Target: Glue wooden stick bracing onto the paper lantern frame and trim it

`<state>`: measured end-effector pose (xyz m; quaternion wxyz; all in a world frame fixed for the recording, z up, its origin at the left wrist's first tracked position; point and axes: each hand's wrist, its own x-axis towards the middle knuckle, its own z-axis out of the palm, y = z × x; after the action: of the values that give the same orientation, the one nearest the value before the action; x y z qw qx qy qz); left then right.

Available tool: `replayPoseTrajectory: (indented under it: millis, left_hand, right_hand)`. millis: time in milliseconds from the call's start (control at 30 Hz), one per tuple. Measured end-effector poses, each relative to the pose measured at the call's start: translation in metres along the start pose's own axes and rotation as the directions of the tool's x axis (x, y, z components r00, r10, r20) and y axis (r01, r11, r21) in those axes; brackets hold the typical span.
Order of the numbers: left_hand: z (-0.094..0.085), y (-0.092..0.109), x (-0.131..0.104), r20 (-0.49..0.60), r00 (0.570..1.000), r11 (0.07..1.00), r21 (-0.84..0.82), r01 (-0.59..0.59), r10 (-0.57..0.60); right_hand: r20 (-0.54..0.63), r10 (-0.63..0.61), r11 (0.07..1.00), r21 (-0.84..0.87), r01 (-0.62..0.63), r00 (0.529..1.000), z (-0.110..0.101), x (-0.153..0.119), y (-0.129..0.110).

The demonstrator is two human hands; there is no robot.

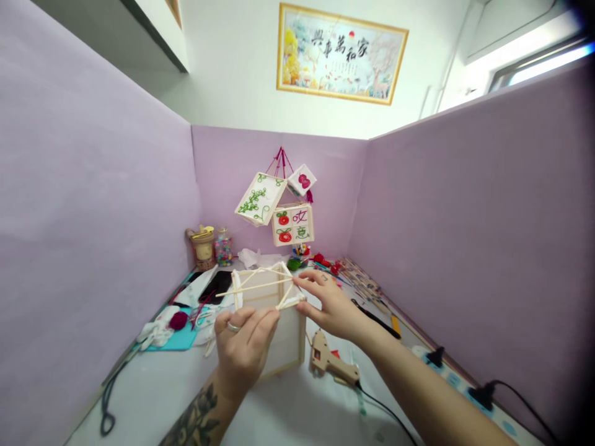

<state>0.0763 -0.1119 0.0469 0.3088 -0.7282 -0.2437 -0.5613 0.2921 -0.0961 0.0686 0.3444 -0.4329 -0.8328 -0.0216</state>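
Note:
A box-shaped frame of thin wooden sticks with pale panels (pixel 286 344) stands upright on the table, with crossed sticks over its top. One long thin stick (pixel 260 286) lies across that top and juts out past the left edge. My left hand (pixel 246 344), with a ring on one finger, is at the near top edge, its fingertips pinched together; what lies between them is too small to name. At the top right corner, my right hand (pixel 328 303) has its fingers apart, the fingertips touching the sticks.
A beige glue gun (pixel 332 362) with a black cord lies right of the frame. Decorated lanterns (pixel 261 198) hang behind. Yarn (pixel 178 320), a black phone (pixel 217 287) and a teal sheet sit left; a power strip (pixel 465 387) lies right. Purple panels surround the table.

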Motion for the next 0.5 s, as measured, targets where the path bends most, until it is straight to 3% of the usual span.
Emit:
replayPoseTrajectory:
  millis: [500]
  left_hand:
    - [0.0008,-0.0031,-0.0065,0.004,0.996,0.995,-0.041,0.093,-0.093]
  right_hand:
    - [-0.039,-0.089,0.996,-0.024,0.088,0.995,0.0046,-0.0021,-0.0017]
